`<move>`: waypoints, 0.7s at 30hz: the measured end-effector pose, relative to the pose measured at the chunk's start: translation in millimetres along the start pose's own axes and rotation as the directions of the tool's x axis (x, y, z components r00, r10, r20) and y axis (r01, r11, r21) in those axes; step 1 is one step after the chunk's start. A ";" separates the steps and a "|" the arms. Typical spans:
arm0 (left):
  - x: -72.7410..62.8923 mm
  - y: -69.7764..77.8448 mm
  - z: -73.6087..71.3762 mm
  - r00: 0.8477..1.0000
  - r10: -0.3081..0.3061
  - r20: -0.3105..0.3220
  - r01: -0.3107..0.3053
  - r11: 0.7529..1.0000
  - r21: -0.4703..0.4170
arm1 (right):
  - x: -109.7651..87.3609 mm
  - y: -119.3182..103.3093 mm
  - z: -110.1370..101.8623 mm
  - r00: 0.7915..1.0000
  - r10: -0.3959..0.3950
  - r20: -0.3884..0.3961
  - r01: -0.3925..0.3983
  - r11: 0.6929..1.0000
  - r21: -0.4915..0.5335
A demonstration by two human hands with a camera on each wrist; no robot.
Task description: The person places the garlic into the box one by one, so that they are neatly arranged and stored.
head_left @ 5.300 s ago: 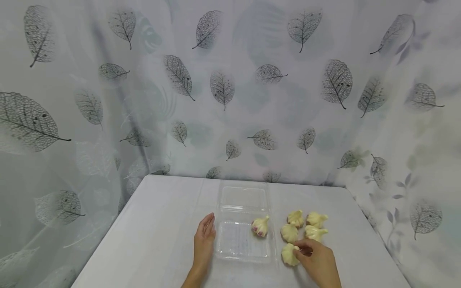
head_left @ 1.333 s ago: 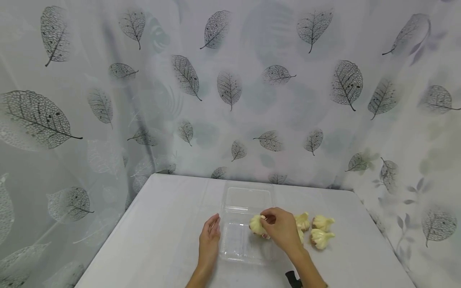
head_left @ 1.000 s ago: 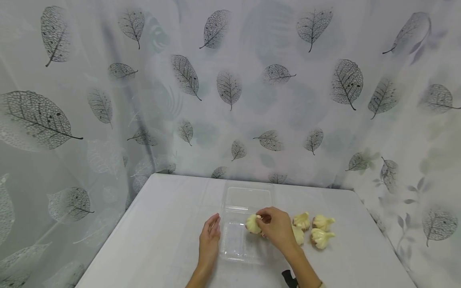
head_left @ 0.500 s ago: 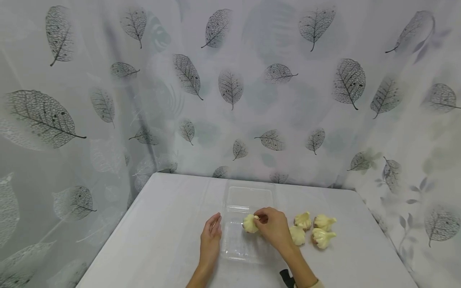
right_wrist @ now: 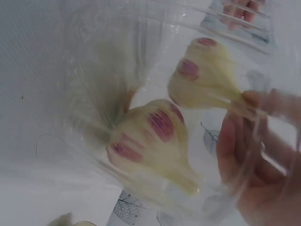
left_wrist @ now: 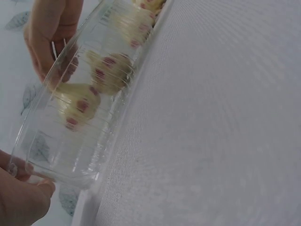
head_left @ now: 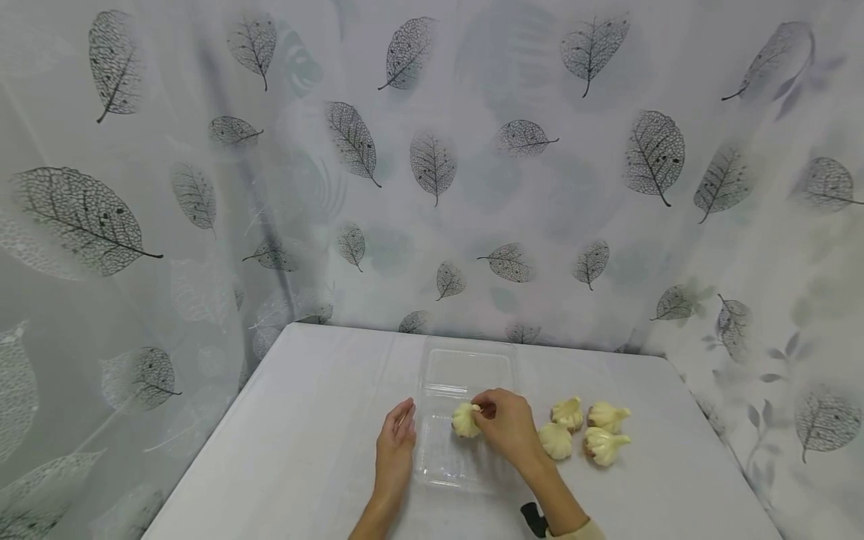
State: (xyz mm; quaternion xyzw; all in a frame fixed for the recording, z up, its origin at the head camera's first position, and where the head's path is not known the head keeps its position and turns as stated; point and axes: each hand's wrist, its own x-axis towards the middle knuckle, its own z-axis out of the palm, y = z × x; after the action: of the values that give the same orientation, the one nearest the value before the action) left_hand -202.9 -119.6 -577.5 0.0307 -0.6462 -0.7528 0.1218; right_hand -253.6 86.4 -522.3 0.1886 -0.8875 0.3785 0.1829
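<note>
Three garlic bulbs (head_left: 584, 430) lay loose on the worktop (head_left: 304, 442) beside a clear tray (head_left: 448, 461).
The right hand (head_left: 508, 426) pinched a garlic (head_left: 464, 420) by its stem over the tray; the left hand (head_left: 396, 450), fingers straight, touched the tray's edge.

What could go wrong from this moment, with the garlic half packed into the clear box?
The right hand pinches a garlic bulb only by its stem tip, so it might slip or roll against the bulb already in the clear box. The left hand merely rests at the light box's edge, so a nudge may slide it. The hinged lid lies open behind; the three loose bulbs may crowd the tray.
</note>
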 end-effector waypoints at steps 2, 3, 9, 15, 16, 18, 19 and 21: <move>-0.2 -0.1 -0.2 1.000 0.002 0.003 -0.002 1.000 -0.001 | 0.5 0.6 1.5 1.000 -0.005 0.003 0.005 1.000 -0.002; -0.4 -0.1 -0.3 1.000 0.006 0.005 -0.006 1.000 0.000 | 0.8 1.2 2.5 1.000 -0.005 0.006 0.005 1.000 -0.002; -0.5 -0.2 -0.8 1.000 0.010 0.011 -0.010 1.000 0.010 | 2.3 5.1 8.1 1.000 -0.010 0.011 0.010 1.000 0.008; -0.5 -0.7 -0.8 1.000 0.016 0.010 -0.016 1.000 0.012 | 4.1 6.6 11.7 0.999 0.015 0.039 -0.015 1.000 0.017; -0.3 -0.7 -0.7 1.000 0.012 0.007 -0.012 1.000 0.010 | 4.3 6.6 12.0 0.999 0.019 0.041 -0.019 1.000 0.011; 0.0 -1.0 -0.6 1.000 0.019 0.008 -0.019 1.000 0.010 | 4.3 6.7 12.3 0.999 0.023 0.045 -0.023 1.000 -0.002; 0.3 -0.9 -0.5 1.000 0.018 0.007 -0.018 1.000 0.007 | 4.4 6.9 12.5 0.999 0.025 0.045 -0.024 1.000 -0.012; 0.8 -0.8 -0.2 1.000 0.023 0.009 -0.023 1.000 0.008 | 4.6 7.3 12.9 0.999 0.025 0.043 -0.024 0.999 -0.025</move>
State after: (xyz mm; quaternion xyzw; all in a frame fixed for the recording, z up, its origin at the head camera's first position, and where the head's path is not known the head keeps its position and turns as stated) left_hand -203.8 -119.9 -578.2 0.0202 -0.6501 -0.7488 0.1273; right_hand -263.4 80.5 -532.9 0.1837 -0.8980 0.3658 0.1612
